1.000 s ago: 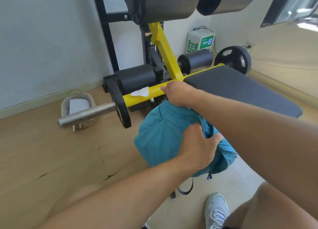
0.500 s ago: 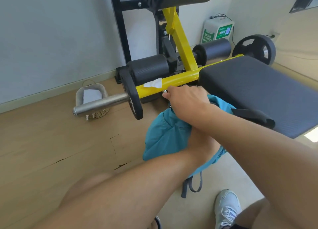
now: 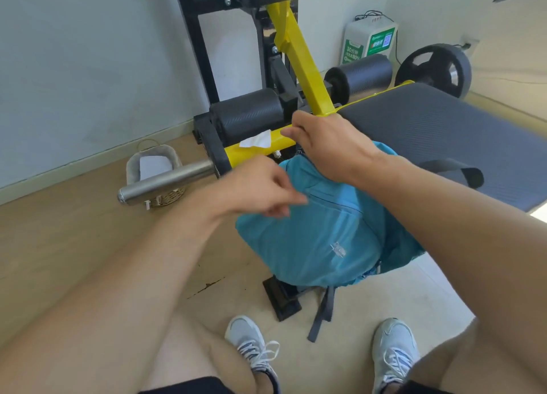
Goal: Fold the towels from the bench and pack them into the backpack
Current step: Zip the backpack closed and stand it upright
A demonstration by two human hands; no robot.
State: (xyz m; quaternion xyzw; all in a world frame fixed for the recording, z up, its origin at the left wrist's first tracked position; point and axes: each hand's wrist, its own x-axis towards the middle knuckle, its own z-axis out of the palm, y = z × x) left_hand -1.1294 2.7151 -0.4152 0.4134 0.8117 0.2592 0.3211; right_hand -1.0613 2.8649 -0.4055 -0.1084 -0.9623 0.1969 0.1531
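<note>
Far left of the fingers, against the wall: small basket (image 3: 154, 168) on the wooden floor, something white inside, with a steel bar (image 3: 165, 183) jutting in front of it. Closer in, left hand (image 3: 257, 186) hovering over the upper left corner of the teal backpack (image 3: 319, 239), fingers loosely curled and pointing right, gripping nothing visible. Just beyond those fingertips, a scrap of white paper (image 3: 256, 140) lying on the yellow frame (image 3: 307, 64). Right of that, right hand (image 3: 331, 147) at the top of the backpack, fingers curled down out of sight against the frame; grip on bag or frame impossible to tell. Backpack hanging below both hands, beside the dark bench pad (image 3: 444, 133), straps dangling toward the floor. No towel in sight. Farther right, behind the pad, a black weight plate (image 3: 435, 67). Down below, two grey sneakers (image 3: 251, 343).
</note>
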